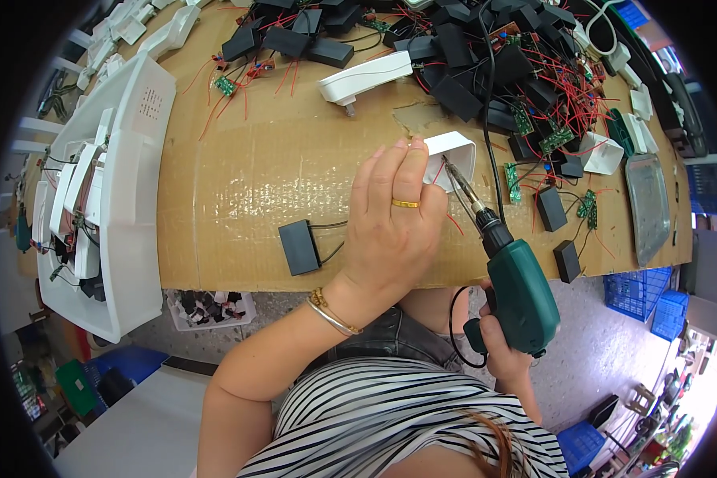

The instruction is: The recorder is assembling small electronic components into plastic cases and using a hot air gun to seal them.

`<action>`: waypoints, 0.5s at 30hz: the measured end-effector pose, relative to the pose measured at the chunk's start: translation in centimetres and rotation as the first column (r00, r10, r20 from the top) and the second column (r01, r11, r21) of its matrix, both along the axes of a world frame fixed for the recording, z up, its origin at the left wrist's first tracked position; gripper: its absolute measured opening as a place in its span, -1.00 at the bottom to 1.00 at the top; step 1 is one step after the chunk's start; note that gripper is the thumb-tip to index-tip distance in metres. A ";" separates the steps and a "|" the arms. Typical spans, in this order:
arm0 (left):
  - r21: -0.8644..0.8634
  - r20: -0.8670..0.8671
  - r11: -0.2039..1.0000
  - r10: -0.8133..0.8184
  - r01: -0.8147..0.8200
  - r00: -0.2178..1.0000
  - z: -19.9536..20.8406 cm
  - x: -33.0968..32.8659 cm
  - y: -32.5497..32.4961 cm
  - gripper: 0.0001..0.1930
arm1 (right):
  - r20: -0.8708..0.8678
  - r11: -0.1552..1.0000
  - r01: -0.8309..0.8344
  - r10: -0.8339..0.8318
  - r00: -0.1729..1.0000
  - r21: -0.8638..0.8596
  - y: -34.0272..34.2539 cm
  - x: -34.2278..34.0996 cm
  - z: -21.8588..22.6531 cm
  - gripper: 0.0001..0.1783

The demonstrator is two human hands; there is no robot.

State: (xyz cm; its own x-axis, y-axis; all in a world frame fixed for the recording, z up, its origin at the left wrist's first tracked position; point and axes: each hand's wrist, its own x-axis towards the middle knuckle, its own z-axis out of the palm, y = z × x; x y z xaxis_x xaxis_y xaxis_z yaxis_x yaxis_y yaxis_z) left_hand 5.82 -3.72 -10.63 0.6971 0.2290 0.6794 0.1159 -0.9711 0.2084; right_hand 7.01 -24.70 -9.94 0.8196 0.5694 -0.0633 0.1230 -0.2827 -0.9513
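My left hand point(398, 203) is closed on a white plastic housing point(452, 151), its open side facing right. My right hand point(502, 342) grips a dark green soldering gun point(524, 295) by its handle. The gun's metal tip reaches into the opening of the housing, close to a red wire point(454, 225); whether it touches anything inside is hard to see. To the left of my left hand lies a black rectangular block point(299, 248), its two dark leads running under that hand. Another white housing point(366, 77) with plug pins rests farther back.
Cardboard point(239, 191) covers the table. Black blocks, circuit boards and red wires pile up at the back point(454, 48) and right. A white bin point(139, 207) of assembled parts stands at left. A metal tray point(648, 207) sits at the right edge. The gun's black cable crosses the pile.
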 end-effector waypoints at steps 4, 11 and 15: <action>-0.008 -0.003 1.000 -0.010 0.010 1.000 0.0 0.0 0.0 -0.87 | -0.009 1.000 0.003 -0.003 1.000 -0.004 0.0 0.0 0.1 -0.49; -0.014 0.013 1.000 -0.016 0.017 1.000 0.1 0.0 0.0 -0.86 | -0.034 0.999 0.031 -0.031 0.999 0.018 0.2 -0.1 0.1 -0.53; -0.015 0.020 1.000 -0.020 0.021 1.000 0.1 0.1 0.0 -0.85 | -0.015 0.998 0.029 -0.029 0.999 0.049 0.2 0.1 0.1 -0.53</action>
State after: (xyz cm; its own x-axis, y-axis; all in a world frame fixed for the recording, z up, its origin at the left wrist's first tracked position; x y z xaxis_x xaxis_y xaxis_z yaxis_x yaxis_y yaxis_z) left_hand 5.89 -3.71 -10.54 0.6881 0.2255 0.6897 0.0917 -0.9699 0.2257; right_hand 7.07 -24.47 -9.87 0.8351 0.5480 -0.0477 0.1014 -0.2387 -0.9658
